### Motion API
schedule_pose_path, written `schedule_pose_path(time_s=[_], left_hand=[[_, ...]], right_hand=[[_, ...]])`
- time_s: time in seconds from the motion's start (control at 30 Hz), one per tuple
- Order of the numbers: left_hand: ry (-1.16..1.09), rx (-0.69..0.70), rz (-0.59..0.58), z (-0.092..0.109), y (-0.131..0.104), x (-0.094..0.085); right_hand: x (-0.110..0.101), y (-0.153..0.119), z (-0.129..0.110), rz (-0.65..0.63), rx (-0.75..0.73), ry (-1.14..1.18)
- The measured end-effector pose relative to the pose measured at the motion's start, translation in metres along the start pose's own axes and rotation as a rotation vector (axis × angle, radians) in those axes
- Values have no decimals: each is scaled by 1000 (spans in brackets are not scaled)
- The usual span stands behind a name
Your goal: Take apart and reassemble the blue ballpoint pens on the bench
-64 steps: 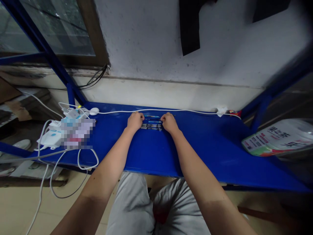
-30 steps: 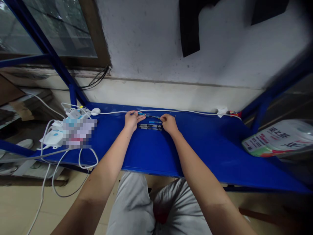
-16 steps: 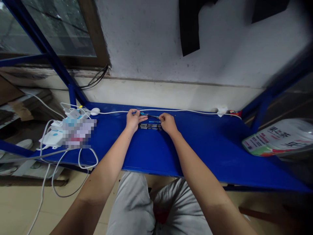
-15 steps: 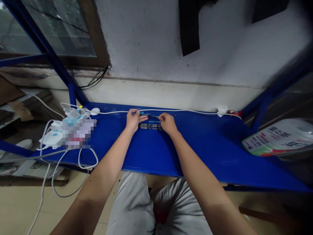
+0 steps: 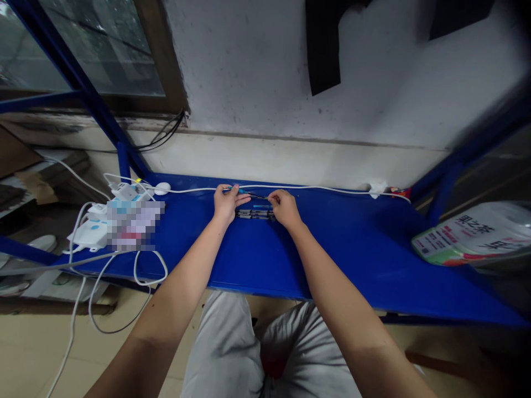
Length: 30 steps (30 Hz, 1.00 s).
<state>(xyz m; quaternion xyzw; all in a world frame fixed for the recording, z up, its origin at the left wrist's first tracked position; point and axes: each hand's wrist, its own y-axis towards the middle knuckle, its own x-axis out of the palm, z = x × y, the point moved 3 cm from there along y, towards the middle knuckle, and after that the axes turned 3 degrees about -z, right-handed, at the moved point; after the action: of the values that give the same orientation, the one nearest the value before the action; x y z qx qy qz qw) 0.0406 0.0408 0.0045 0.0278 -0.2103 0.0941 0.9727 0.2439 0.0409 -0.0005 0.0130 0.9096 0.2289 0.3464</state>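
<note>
A slim pen (image 5: 244,192), blue at the left and thin and dark toward the right, is held just above the blue shelf. My left hand (image 5: 225,205) closes on its blue part with thumb and finger, other fingers reaching out beneath it. At the thin right end, my right hand (image 5: 284,207) is pinched, its fingertips partly hiding that end. Below the hands, several dark pens (image 5: 254,214) lie side by side on the shelf. A thin blue piece (image 5: 261,207) rests just behind them; its kind is too small to tell.
The blue shelf (image 5: 257,260) runs along the wall. White power strips and plugs (image 5: 89,231) with looping cables sit at the left. A white cable (image 5: 332,189) follows the back edge. At the right stands a large labelled plastic bottle (image 5: 473,232).
My right hand's fingertips have shifted very slightly left along the pen. My left hand stays almost still, and the pens on the shelf have not moved.
</note>
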Motion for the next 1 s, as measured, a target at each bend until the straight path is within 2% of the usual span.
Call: schedule_pose_path(time_s=[0.2,0.33,0.47,0.57,0.67,0.8,1.0], left_hand=[[-1,-6,-21,-2,-2,4],[18,27,16,-1,-1,3],[68,68,121,3,6,-9],[156,109,215,6,13,-23],[268,162,255,6,18,-33],[360,176,264,2,19,-37],[319,118,242,-2,17,-30]], right_hand=[[1,-1,-5,-6,-16,22],[0,1,-6,-21,-19,49],[-5,3,4,-38,4,40],[-5,3,15,-109,24,-52],[-2,2,22,-152,24,-100],[0,1,24,-156,16,-139],[1,1,23,-159,17,-134]])
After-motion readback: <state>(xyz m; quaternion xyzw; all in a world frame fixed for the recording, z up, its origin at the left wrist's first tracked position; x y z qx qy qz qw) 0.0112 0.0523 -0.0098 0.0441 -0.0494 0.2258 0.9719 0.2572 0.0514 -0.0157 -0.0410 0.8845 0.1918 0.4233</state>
